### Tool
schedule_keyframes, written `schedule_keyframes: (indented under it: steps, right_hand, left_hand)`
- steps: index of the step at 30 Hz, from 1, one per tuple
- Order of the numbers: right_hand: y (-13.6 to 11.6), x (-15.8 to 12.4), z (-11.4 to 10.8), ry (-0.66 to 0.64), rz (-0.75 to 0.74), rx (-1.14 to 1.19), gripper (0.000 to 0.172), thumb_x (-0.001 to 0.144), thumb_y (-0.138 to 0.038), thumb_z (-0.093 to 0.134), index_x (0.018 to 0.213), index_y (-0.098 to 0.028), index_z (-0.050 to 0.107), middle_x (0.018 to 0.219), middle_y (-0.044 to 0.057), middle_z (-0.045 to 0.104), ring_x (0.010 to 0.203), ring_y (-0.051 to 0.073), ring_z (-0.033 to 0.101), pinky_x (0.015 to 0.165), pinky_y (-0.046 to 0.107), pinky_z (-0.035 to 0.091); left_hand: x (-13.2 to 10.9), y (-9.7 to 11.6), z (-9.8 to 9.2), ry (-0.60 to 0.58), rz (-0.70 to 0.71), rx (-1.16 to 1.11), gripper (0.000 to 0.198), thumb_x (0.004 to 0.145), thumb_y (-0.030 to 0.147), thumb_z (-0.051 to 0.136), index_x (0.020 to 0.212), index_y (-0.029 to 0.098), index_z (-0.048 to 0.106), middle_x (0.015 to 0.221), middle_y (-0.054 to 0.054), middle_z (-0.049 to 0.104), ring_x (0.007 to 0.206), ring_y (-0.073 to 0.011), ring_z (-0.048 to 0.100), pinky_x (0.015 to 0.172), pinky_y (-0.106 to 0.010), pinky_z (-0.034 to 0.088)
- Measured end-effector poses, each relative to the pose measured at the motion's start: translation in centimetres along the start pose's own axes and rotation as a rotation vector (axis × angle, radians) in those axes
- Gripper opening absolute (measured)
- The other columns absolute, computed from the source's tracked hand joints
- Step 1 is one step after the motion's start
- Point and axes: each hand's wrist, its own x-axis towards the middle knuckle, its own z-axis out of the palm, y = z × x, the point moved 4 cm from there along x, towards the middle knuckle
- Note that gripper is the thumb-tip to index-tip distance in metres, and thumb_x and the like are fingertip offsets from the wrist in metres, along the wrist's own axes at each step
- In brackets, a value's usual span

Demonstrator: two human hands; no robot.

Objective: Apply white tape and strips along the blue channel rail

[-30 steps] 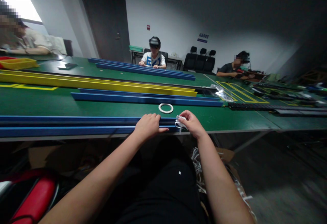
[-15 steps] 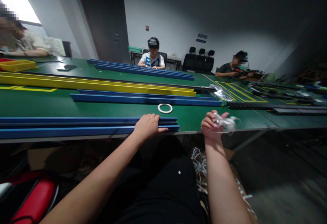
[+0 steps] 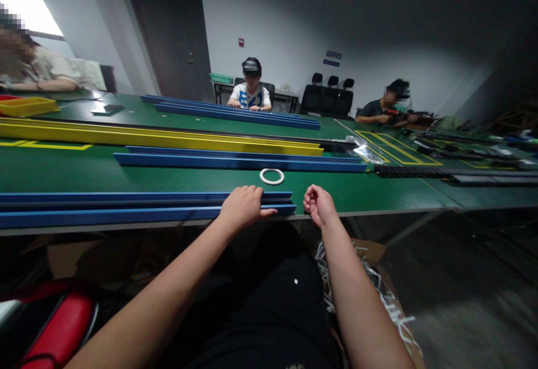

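Note:
My left hand (image 3: 242, 206) rests over the right part of a long blue channel rail (image 3: 126, 212) at the table's front edge. Its fingers wrap over the far side and the thumb lies along the near side. Just past the rail's right end is my right hand (image 3: 319, 205), above the table edge with its fingers curled in. Whatever those fingers may hold is hidden. A white tape ring (image 3: 272, 176) lies flat on the green table (image 3: 202, 180), beyond and between both hands.
Another blue rail (image 3: 235, 161) and a yellow rail (image 3: 168, 137) lie farther back, with more blue rails (image 3: 235, 115) behind. A carton (image 3: 370, 249) holding white strips (image 3: 389, 296) stands below, right. Clear plastic film (image 3: 365, 150) lies right of the yellow rail. Several people sit around the table.
My right hand has moved left, toward the rail's end, and its fingers have curled in. The crumpled white film it held no longer shows there. My left hand stays on the rail.

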Motion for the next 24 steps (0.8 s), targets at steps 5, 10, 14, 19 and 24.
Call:
schedule_keyframes:
  steps: [5,10,14,19,24]
  right_hand:
    - [-1.9,-0.5,3.5,0.053,-0.274,-0.548,0.035,0.091,-0.05,0.04,0.072,-0.023,0.051,0.055,-0.002,0.05,0.048,0.012,0.045,0.048,0.025,0.036]
    - [-2.9,-1.4,9.2,-0.064,-0.664,-1.22,0.033,0.097,-0.04,0.037,0.081,-0.022,0.059,0.086,0.006,0.065,0.086,0.019,0.059,0.08,0.03,0.043]
    - [-1.3,-1.4,11.9,-0.216,-0.615,-1.51,0.036,0.099,-0.041,0.033,0.097,-0.021,0.062,0.1,0.01,0.067,0.093,0.022,0.061,0.082,0.033,0.042]
    - [-0.6,-1.9,12.3,-0.296,-0.585,-1.673,0.05,0.101,-0.048,0.023,0.102,-0.02,0.064,0.102,0.013,0.07,0.092,0.023,0.064,0.081,0.035,0.042]
    - [-0.9,-2.4,12.3,-0.284,-0.612,-1.705,0.052,0.098,-0.055,0.027,0.102,-0.019,0.064,0.102,0.014,0.071,0.094,0.025,0.065,0.081,0.034,0.043]
  left_hand:
    - [0.0,0.0,-0.1,-0.023,-0.019,-0.011,0.07,0.079,0.08,0.04,0.103,0.017,0.06,0.097,-0.014,0.067,0.094,-0.0306,0.063,0.081,-0.039,0.043]
    - [0.0,-0.1,0.0,-0.015,-0.009,-0.027,0.066,0.08,0.076,0.046,0.107,0.018,0.06,0.1,-0.015,0.067,0.095,-0.0314,0.063,0.083,-0.04,0.043]
    - [-0.2,-0.1,-0.1,-0.023,0.032,-0.058,0.051,0.082,0.062,0.055,0.107,0.018,0.061,0.103,-0.013,0.068,0.098,-0.03,0.063,0.087,-0.04,0.044]
    - [-1.0,-2.1,-0.8,-0.018,0.057,-0.12,0.057,0.08,0.061,0.059,0.12,0.02,0.056,0.117,-0.012,0.066,0.107,-0.028,0.061,0.091,-0.036,0.043]
    - [-2.3,-6.3,-1.0,-0.149,-0.075,-0.033,0.077,0.069,0.083,0.05,0.114,0.02,0.06,0.11,-0.014,0.068,0.099,-0.0315,0.064,0.083,-0.038,0.045]
